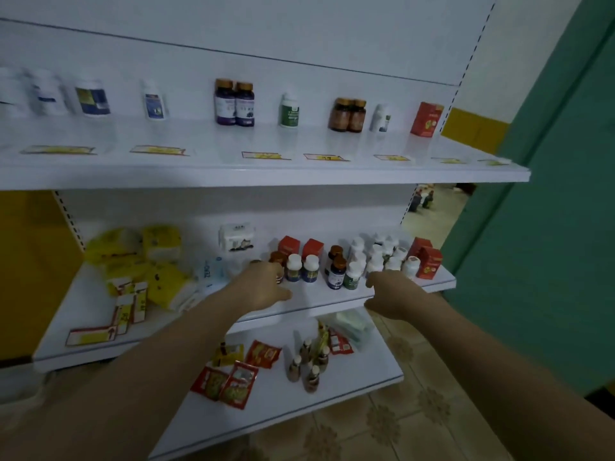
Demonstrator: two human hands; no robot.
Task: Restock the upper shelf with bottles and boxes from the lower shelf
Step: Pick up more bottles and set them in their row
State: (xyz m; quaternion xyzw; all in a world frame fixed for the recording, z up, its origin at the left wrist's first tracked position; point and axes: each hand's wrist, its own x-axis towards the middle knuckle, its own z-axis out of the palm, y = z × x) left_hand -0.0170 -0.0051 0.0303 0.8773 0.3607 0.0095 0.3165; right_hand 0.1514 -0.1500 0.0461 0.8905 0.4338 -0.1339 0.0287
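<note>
On the upper shelf (233, 171) stand spaced bottles: a purple pair (234, 103), a green-label bottle (289, 111), an amber pair (347, 115) and a red box (427, 119). The lower shelf (100, 344) holds crowded stock: red boxes (289, 246), two white-capped bottles (302, 268), dark bottles (336, 271) and a cluster of white bottles (377, 256). My left hand (263, 284) reaches over this shelf, fingertips at an amber bottle (278, 257), thumb spread away. My right hand (391, 294) hovers at the shelf's front edge before the white bottles, holding nothing.
Yellow packets (156, 271) and loose price tags (126, 307) lie on the lower shelf's left. The bottom shelf (283, 404) carries red sachets (229, 382) and small brown bottles (309, 364). A green wall (549, 227) stands to the right, over tiled floor (399, 424).
</note>
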